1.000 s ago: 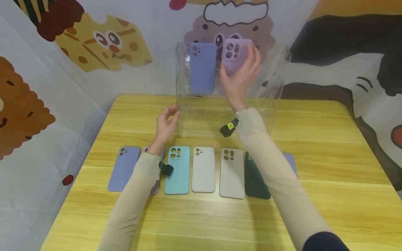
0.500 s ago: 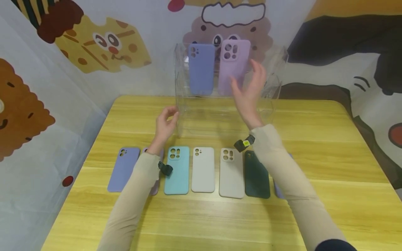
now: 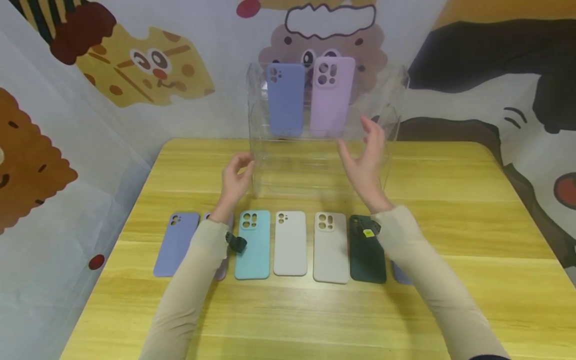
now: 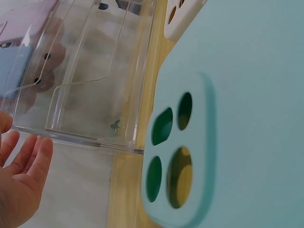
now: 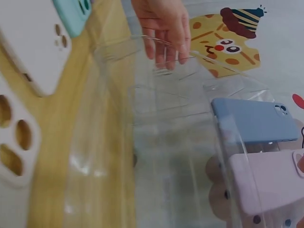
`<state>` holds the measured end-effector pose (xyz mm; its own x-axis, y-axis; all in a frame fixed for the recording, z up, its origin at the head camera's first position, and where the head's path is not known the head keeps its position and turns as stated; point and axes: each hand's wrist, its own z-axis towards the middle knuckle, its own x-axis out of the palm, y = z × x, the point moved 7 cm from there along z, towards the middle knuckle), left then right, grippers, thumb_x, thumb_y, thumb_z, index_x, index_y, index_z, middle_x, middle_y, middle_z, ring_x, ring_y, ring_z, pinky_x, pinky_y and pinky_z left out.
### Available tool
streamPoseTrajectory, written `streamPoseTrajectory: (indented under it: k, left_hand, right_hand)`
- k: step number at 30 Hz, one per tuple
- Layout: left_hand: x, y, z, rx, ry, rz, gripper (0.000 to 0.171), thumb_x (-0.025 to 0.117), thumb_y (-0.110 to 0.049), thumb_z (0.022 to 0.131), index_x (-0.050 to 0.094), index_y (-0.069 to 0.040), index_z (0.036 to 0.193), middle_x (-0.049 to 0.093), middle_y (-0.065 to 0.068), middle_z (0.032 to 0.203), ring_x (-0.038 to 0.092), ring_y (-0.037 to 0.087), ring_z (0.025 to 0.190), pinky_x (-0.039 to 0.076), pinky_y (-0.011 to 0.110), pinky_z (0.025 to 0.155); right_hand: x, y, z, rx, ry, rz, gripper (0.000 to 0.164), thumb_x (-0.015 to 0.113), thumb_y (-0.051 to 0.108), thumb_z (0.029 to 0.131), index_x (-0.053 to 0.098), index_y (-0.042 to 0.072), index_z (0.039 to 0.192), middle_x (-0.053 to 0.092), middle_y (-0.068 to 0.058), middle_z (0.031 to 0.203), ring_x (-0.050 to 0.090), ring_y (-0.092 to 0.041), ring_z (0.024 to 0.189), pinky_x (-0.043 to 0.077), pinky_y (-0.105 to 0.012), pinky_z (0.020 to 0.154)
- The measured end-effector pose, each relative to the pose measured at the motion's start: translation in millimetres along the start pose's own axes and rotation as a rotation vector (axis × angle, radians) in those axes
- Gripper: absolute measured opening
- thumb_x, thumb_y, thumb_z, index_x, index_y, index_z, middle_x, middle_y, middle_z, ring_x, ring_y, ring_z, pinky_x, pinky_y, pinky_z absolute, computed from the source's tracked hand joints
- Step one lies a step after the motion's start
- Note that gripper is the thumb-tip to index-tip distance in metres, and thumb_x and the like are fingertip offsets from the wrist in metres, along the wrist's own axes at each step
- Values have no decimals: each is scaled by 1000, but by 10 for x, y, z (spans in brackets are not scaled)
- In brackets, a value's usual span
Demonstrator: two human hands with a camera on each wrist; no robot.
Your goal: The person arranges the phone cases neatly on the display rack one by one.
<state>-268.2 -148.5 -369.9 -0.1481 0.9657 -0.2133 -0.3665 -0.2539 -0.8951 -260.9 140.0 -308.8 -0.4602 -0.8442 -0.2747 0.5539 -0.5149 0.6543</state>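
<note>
Beige sleeves (image 3: 190, 285) adjoin black wrist cameras (image 3: 237, 243), one marked yellow.

Left hand (image 4: 21, 190) beside clear rack (image 4: 85, 82), turquoise case (image 4: 251, 118) close up; pink case (image 4: 21, 21), blue case (image 4: 13, 69) at left

The head view has soft, even light, with a pale sheen on the near part of the table (image 3: 292, 317) and faint shadows beside the sleeves (image 3: 432, 275), while the right wrist view is rather blurred, with whitish glare on the clear stand (image 5: 171, 116).
</note>
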Motion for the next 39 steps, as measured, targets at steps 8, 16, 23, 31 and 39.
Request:
streamPoseTrajectory:
  k: [8, 16, 23, 31, 39]
  left_hand:
    - [-2, 12, 3, -29, -2, 4, 23, 54, 6, 91, 52, 17, 111, 57, 32, 109, 55, 40, 104, 54, 39, 87]
    - [-1, 24, -5, -32, -10, -18, 23, 54, 6, 90, 53, 17, 110, 57, 32, 108, 55, 39, 102, 54, 28, 85]
    - [6, 19, -3, -56, -2, -21, 24, 54, 5, 91, 52, 18, 112, 56, 32, 111, 55, 38, 103, 54, 37, 87]
    - [14, 17, -2, -67, 0, -25, 24, 54, 6, 90, 52, 17, 112, 57, 31, 110, 55, 35, 102, 54, 38, 87]
    - [11, 3, -5, -49, -21, -14, 22, 54, 6, 90, 53, 17, 109, 57, 31, 107, 56, 36, 99, 55, 29, 83]
  right_hand:
    - [-108, -55, -271, -55, 3, 12, 53, 67, 1, 79, 44, -11, 126, 46, -26, 122, 43, -37, 113, 40, -37, 94]
    - [-236, -114, -520, -19, 28, 29, 56, 69, -5, 75, 45, -10, 126, 47, -25, 124, 43, -37, 114, 41, -42, 95]
    - [-421, -193, -758, 41, 117, 2, 56, 68, -4, 79, 42, -11, 128, 42, -27, 130, 39, -35, 120, 39, -49, 95]
    - [-683, -340, -1011, 114, 151, -82, 56, 69, -5, 78, 43, -11, 128, 42, -27, 130, 39, -38, 119, 39, -58, 91]
    - [-950, -515, -1228, 186, 180, -139, 55, 69, -9, 76, 43, -16, 124, 41, -32, 124, 39, -42, 114, 38, -53, 86]
